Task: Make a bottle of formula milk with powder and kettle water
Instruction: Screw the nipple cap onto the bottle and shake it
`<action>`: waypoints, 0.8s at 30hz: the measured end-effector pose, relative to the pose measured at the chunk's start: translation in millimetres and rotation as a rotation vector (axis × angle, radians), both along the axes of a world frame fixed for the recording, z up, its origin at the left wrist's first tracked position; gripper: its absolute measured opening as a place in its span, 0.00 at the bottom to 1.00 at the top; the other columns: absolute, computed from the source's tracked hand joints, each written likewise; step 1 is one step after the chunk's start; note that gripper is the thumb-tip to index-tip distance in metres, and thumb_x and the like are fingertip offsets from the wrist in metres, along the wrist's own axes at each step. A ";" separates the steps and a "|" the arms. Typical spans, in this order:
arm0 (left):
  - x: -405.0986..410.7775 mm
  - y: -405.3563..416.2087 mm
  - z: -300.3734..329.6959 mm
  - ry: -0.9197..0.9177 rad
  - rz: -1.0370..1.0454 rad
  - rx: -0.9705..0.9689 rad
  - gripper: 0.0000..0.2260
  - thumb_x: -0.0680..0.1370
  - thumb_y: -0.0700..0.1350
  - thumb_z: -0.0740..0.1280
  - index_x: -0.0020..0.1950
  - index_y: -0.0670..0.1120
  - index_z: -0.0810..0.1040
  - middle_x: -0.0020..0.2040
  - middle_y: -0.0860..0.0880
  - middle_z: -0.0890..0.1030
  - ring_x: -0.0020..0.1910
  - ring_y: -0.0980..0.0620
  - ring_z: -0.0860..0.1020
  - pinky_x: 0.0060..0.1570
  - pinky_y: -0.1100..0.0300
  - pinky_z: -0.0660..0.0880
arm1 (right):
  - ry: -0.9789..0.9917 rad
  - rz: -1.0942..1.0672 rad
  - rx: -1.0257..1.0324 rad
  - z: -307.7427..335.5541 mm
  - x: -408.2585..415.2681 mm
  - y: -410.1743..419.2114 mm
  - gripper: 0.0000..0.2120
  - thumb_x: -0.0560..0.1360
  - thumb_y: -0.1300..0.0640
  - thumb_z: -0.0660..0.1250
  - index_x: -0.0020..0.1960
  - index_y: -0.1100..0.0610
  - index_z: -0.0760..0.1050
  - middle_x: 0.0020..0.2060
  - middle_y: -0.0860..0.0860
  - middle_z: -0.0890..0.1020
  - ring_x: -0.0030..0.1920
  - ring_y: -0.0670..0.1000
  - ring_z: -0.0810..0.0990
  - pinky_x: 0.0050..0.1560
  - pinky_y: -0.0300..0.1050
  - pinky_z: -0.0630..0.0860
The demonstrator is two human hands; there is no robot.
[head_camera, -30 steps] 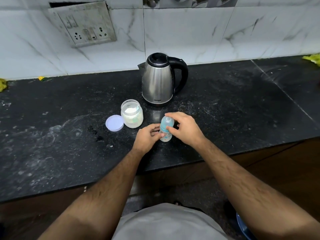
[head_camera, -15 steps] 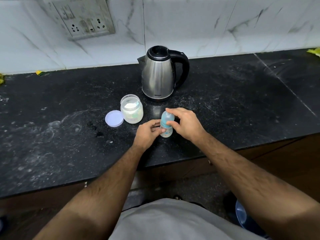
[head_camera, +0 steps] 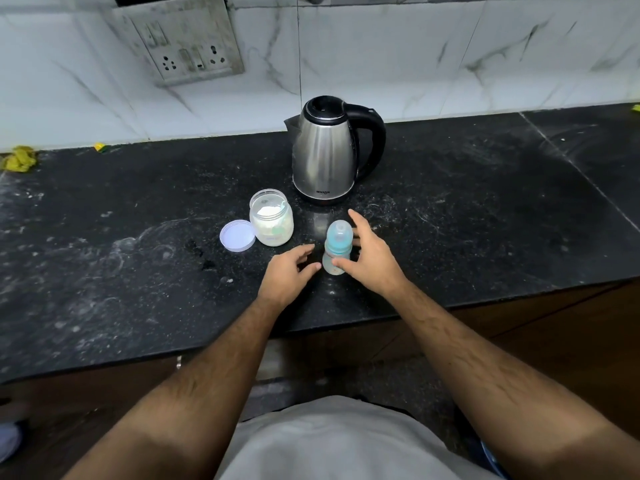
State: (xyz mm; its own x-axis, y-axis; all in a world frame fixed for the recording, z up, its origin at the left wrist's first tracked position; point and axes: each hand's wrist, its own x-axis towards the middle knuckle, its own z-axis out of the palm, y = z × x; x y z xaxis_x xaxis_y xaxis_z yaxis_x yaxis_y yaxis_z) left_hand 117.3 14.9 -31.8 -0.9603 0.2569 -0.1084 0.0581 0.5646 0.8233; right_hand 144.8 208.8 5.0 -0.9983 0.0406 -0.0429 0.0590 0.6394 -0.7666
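Bottle point(head_camera: 337, 249) upright on counter point(head_camera: 485, 220), capped.
L hand point(head_camera: 289, 271) released, fingers loose, just beside it; R hand point(head_camera: 369, 256) spread, not gripping; thumb by its base.

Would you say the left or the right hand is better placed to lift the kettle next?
Right, probably: the kettle has its handle on the right hand's side, while the left hand sits nearer the jar.

Capped blue bottle point(head_camera: 337, 247) upright — before steel kettle point(head_camera: 329, 150).
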 end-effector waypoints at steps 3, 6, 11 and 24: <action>7.5 -3.9 -0.4 0.088 -0.008 -0.142 0.22 0.77 0.49 0.71 0.71 0.48 0.76 0.67 0.48 0.79 0.66 0.51 0.77 0.69 0.54 0.71 | -0.034 -0.038 -0.037 -6.9 -1.6 -0.6 0.50 0.68 0.54 0.78 0.80 0.48 0.51 0.69 0.51 0.75 0.65 0.49 0.76 0.69 0.50 0.71; 13.8 -3.3 -3.4 0.109 -0.035 -0.215 0.22 0.78 0.50 0.70 0.72 0.48 0.74 0.70 0.49 0.77 0.70 0.51 0.73 0.71 0.58 0.66 | -0.016 -0.048 -0.073 -11.8 -5.6 1.2 0.44 0.68 0.55 0.78 0.77 0.49 0.59 0.64 0.49 0.79 0.61 0.47 0.77 0.66 0.50 0.74; 15.8 2.2 -14.0 0.177 -0.095 -0.398 0.27 0.79 0.57 0.66 0.76 0.48 0.69 0.77 0.46 0.67 0.77 0.48 0.63 0.77 0.50 0.58 | 0.045 -0.116 -0.240 -6.8 -10.1 18.6 0.31 0.69 0.57 0.78 0.68 0.49 0.68 0.56 0.45 0.81 0.55 0.46 0.81 0.60 0.49 0.79; 20.3 1.1 -43.8 0.195 -0.171 -0.737 0.52 0.65 0.77 0.26 0.81 0.51 0.52 0.82 0.47 0.48 0.81 0.45 0.42 0.78 0.45 0.41 | 0.047 -0.227 -0.615 35.4 -4.6 82.1 0.42 0.77 0.59 0.71 0.80 0.44 0.49 0.49 0.57 0.85 0.47 0.51 0.86 0.38 0.45 0.82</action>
State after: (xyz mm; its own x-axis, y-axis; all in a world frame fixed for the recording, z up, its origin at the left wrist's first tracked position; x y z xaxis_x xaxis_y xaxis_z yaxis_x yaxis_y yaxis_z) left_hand 137.6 16.0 -75.6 -0.9330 0.3307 -0.1419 0.2991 0.9319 0.2050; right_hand 140.2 290.9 40.4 -0.9693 0.2320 -0.0821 0.0984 0.0594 -0.9934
